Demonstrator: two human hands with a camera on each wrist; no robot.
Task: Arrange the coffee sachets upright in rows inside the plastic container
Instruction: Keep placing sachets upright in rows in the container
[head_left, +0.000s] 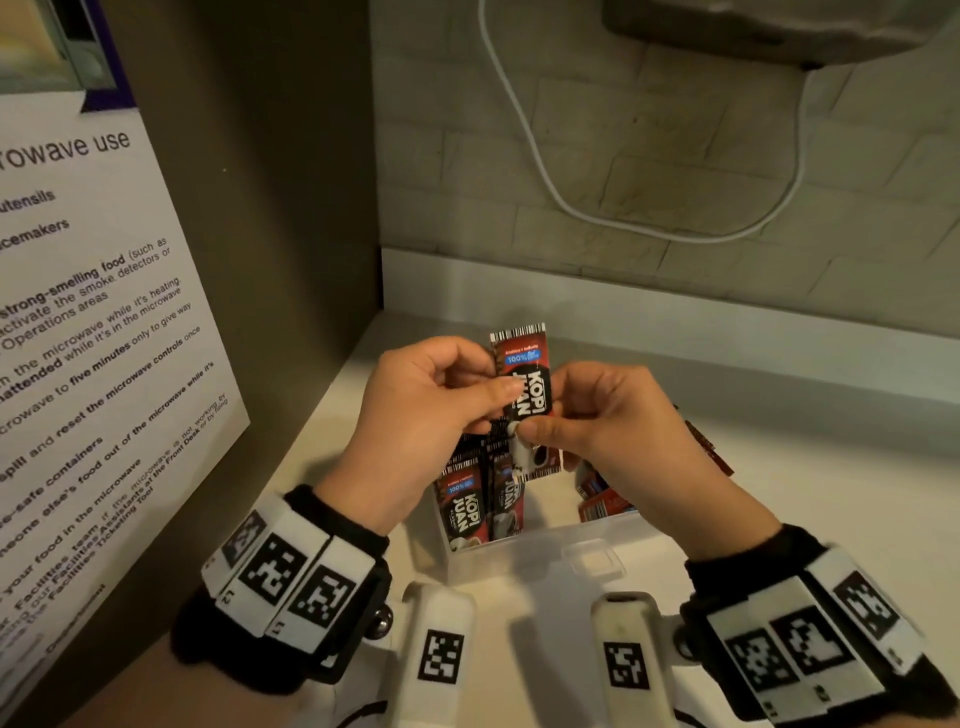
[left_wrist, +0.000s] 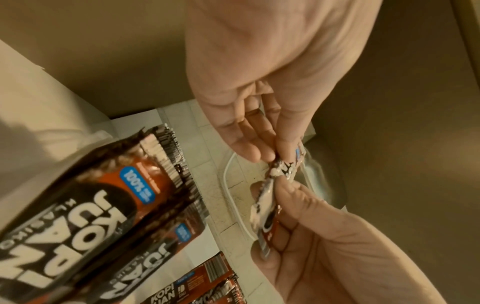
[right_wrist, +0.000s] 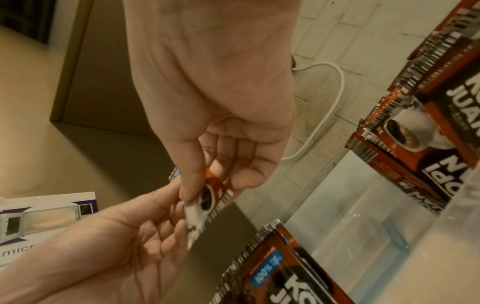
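Both hands pinched one coffee sachet above the plastic container: left hand at its side, right hand lower down. Its long axis stood nearly upright, barcode end up, printed front facing the wearer. Other sachets stood upright inside.

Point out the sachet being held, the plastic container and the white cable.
held sachet (head_left: 524, 382): head view, on its black front label.
plastic container (head_left: 571, 540): head view, on its near clear rim.
white cable (head_left: 545, 171): head view, on its hanging loop.

A printed microwave-use notice hangs on the brown side panel at left. A white cable loops down the pale brick wall above the white counter.
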